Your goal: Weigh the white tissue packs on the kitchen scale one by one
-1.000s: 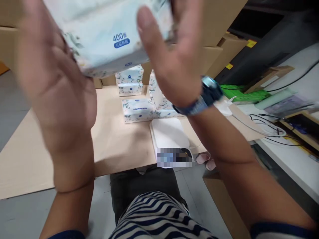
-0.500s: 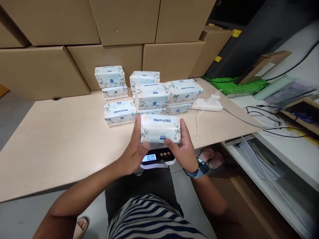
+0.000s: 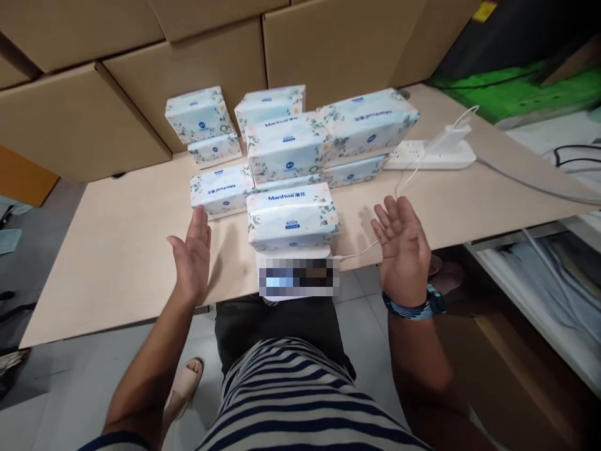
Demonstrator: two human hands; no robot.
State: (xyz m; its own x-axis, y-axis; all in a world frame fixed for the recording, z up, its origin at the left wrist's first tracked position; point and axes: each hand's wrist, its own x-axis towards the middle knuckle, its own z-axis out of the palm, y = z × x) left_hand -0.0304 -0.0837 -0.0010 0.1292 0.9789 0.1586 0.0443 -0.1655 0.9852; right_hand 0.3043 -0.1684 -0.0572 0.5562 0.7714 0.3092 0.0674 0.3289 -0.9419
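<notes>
A pack of tissues (image 3: 293, 216) with a floral print rests on a white digital scale (image 3: 265, 255) at the table's front edge. The scale's display is blurred out. To the left of the pack, my left hand (image 3: 192, 257) is raised with its fingers stretched, touching nothing. My right hand (image 3: 404, 254) stands open on the other side, palm turned inward, clear of the pack. Just behind the scale are stacked tissue packs (image 3: 286, 150), with another stack (image 3: 370, 128) to their right. A single pack (image 3: 220, 191) lies nearer my left hand.
Large cardboard boxes (image 3: 188, 81) wall off the back of the table (image 3: 136, 250). A further stack of packs (image 3: 200, 119) stands before them. On the right lies a white power strip (image 3: 436, 156) with cables. A shelf unit (image 3: 544, 263) flanks the table's right side.
Both hands have let go of the tissue pack and moved apart to either side. The pack stays on the scale. The view has tilted and shifted closer to the table.
</notes>
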